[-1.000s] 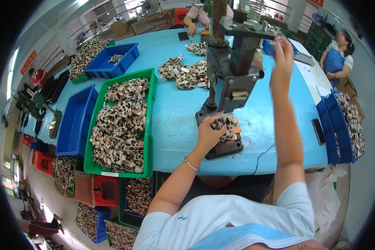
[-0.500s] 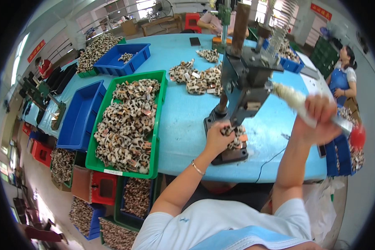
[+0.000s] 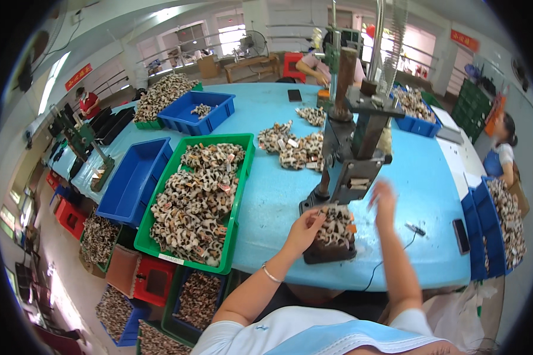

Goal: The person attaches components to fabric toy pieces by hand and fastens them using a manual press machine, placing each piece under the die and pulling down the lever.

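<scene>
Head view: your left hand [image 3: 305,228] pinches parts [image 3: 336,228] on the press base [image 3: 328,253]; right hand [image 3: 384,198] blurred, grip unclear; green tray [image 3: 244,171] at 10 o'clock remains heaped.

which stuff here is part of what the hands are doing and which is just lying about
In use:
- left hand on the pile of small parts
- right hand, raised and blurred beside the press
- hand press
- green tray of parts, beside the left arm

Lying about:
- empty blue tray
- phone
- far blue bin
- loose heaps of parts
</scene>
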Demonstrator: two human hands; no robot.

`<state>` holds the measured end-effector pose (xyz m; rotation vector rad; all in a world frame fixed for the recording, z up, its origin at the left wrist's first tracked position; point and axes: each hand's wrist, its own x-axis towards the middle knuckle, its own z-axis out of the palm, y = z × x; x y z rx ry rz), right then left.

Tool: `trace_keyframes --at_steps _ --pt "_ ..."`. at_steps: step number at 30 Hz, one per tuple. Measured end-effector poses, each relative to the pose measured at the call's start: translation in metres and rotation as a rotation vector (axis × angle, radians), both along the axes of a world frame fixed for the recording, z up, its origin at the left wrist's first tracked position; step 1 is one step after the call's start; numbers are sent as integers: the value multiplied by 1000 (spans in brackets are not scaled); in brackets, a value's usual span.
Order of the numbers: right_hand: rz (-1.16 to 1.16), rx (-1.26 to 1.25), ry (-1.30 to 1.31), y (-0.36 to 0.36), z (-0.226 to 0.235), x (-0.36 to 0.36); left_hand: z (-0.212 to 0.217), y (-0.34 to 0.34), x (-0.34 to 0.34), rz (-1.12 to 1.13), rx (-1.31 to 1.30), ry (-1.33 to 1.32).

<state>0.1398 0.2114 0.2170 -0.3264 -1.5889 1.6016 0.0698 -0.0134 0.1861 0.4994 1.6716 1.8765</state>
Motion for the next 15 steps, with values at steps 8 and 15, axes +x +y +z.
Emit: trace_keyframes --at_steps 8,15 --pt "384 -259 -525 -79 -18 2 2 15 -5 0 202 -360" --pt "215 93 -264 -112 -7 47 13 -14 23 -97 296 5"
